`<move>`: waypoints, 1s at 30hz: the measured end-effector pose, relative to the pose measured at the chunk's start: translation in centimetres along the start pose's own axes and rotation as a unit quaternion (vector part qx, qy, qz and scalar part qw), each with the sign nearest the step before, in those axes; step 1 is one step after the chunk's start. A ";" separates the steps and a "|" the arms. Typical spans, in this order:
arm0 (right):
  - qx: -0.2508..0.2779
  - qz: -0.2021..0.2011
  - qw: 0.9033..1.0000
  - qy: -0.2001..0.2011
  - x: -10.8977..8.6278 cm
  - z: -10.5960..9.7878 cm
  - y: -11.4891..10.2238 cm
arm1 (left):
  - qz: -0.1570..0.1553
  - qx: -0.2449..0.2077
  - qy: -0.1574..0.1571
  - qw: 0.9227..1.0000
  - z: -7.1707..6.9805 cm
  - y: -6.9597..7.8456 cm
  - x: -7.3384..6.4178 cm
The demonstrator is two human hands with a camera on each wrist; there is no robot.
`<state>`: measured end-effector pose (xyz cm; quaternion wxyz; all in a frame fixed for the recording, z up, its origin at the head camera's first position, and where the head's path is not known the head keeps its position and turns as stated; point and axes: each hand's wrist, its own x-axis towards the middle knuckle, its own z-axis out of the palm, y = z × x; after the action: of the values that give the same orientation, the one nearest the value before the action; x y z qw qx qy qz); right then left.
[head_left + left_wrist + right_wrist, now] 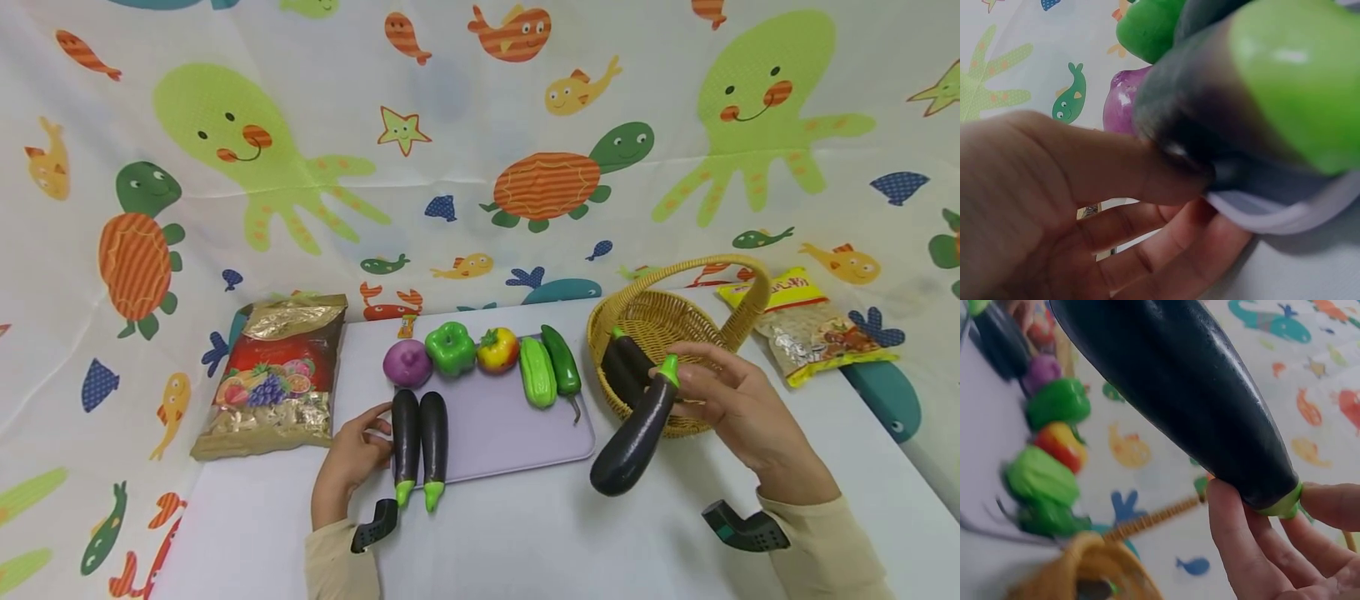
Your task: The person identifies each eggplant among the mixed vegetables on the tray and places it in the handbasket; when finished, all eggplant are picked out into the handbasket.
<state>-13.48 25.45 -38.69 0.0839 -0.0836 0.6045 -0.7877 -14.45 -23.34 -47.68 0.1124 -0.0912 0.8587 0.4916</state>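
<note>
Eggplant point(637, 433) pinched at its green stem end by the fingers of the right hand point(738, 400), in front of the near side of the basket point(667, 317). From those fingers its long axis slants toward the near left, fat end farthest out over the counter point(525, 542). The right hand is nearer the basket; the left hand point(360, 450) is at the tray's point(498, 437) left edge, beside two more eggplants point(406, 433), stems pointing near. I cannot tell whether its fingers grip the rim or merely touch. Dark produce point(621, 372) inside the basket is partly hidden; the held eggplant's height is hard to judge.
</note>
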 end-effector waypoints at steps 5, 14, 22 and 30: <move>0.030 0.008 0.999 0.008 0.8 -2.6 -1.2 | -0.002 0.002 0.001 1.000 0.0 0.2 0.0; -0.015 0.043 0.999 0.030 3.4 -6.1 -2.5 | -0.006 0.001 0.000 1.000 0.0 0.3 -0.1; -0.095 0.100 0.990 0.013 7.2 -6.7 -3.1 | -0.004 -0.001 0.000 1.000 0.0 0.2 0.0; -0.175 0.148 0.973 0.007 10.8 -7.0 -4.1 | -0.006 -0.004 0.004 1.000 0.1 0.1 0.1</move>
<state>-25.75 30.49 -36.21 0.1791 -0.0012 0.7393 -0.6491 -14.55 -23.20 -47.62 0.1117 -0.0984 0.8564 0.4943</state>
